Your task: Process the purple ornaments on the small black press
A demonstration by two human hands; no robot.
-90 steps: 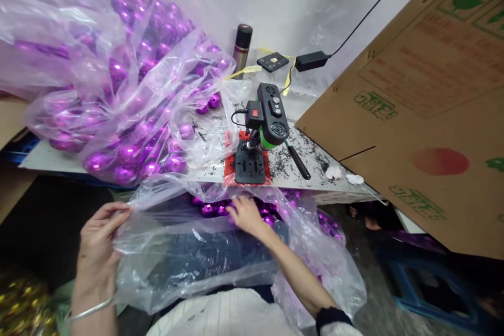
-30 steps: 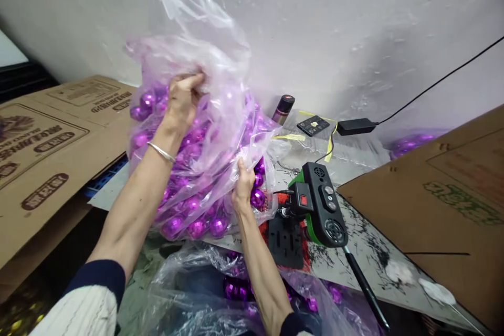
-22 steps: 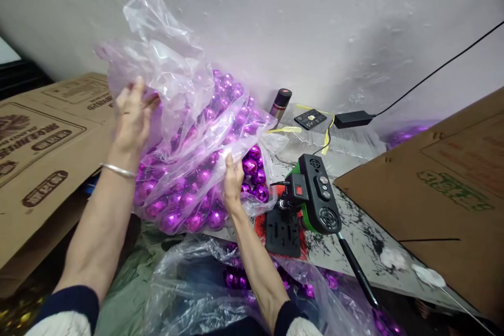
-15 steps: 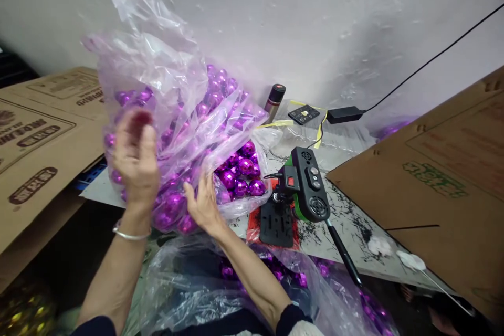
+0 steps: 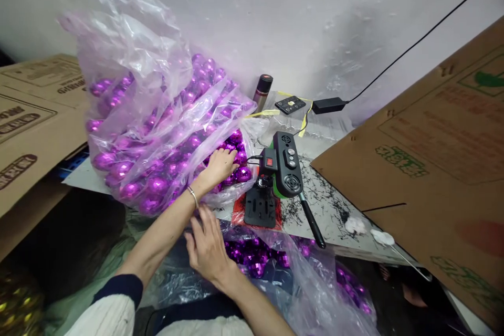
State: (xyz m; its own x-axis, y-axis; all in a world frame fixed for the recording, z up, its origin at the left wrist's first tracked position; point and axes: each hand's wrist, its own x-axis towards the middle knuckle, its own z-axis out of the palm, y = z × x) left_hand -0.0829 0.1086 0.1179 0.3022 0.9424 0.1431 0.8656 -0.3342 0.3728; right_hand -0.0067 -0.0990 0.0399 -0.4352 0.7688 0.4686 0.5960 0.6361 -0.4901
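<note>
While the left hand rests on shiny purple faceted balls in a large translucent plastic bag on the pale surface, its grip unclear, the right hand hovers, fingers apart; many balls are there, others already in a clear plastic lap bag.

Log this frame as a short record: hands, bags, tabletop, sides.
left hand: at the mouth of the large clear bag, over purple balls
right hand: fingers spread, just below the bracelet
lower bag: in front of the table, more purple balls inside
tabletop: black-and-green device, black scraps; bottle behind
sides: left box, right box, both cardboard
</note>
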